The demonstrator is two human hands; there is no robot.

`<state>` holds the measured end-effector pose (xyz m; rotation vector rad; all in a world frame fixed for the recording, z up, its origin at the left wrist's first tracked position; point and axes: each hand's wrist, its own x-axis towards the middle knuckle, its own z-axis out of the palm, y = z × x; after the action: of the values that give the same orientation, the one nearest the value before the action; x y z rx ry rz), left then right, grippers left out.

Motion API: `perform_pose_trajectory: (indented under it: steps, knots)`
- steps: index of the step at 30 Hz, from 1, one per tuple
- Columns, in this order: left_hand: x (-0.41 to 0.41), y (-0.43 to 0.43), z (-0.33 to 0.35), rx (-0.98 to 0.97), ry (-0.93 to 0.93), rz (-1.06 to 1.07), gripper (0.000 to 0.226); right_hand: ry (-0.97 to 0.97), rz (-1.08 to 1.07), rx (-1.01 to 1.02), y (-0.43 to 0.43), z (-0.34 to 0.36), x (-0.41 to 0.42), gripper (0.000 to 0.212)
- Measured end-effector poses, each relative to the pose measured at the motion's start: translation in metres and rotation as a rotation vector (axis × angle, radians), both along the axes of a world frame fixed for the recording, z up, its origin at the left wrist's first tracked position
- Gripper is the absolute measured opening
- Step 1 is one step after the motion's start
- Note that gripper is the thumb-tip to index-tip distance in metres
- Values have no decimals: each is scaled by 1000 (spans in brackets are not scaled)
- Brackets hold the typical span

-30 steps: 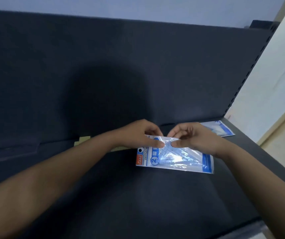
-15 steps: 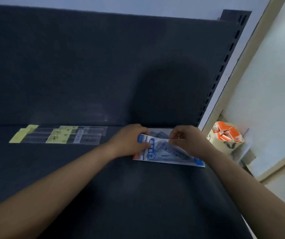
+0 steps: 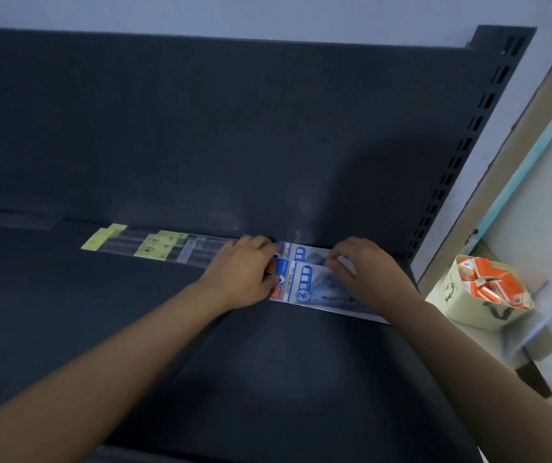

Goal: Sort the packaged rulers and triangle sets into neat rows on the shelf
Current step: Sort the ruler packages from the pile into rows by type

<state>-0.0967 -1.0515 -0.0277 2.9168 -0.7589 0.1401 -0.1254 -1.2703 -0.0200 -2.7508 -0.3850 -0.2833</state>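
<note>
A blue-and-white triangle set pack [image 3: 304,286] lies flat on the dark shelf [image 3: 201,362], near the back right. A second pack of the same kind [image 3: 298,252] peeks out just behind it against the back panel. My left hand [image 3: 246,274] grips the front pack's left end. My right hand [image 3: 365,272] presses on its right part with fingertips at the top edge, hiding much of it. To the left, clear packaged rulers with yellow labels [image 3: 157,247] lie in a row along the back panel.
The shelf's dark back panel [image 3: 234,128] rises behind the packs. A slotted upright [image 3: 468,138] closes the right end. Beyond it, a cream tub of orange packets [image 3: 485,292] sits on a lower white ledge.
Both hands have carried the triangle pack back and right until it lies in front of the second pack by the back panel. The view has swung, bringing rulers and tub into sight.
</note>
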Motion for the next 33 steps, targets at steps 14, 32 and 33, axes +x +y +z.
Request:
perform_pose_trajectory:
  steps: [14, 32, 33]
  knots:
    - [-97, 303, 59, 134, -176, 403, 67, -127, 256, -66, 324, 44, -42, 51]
    - [-143, 699, 60, 236, -82, 794, 72, 104, 568, -125, 733, 52, -11, 67]
    - [-134, 713, 59, 237, -73, 801, 74, 105, 578, -120, 748, 50, 0, 67]
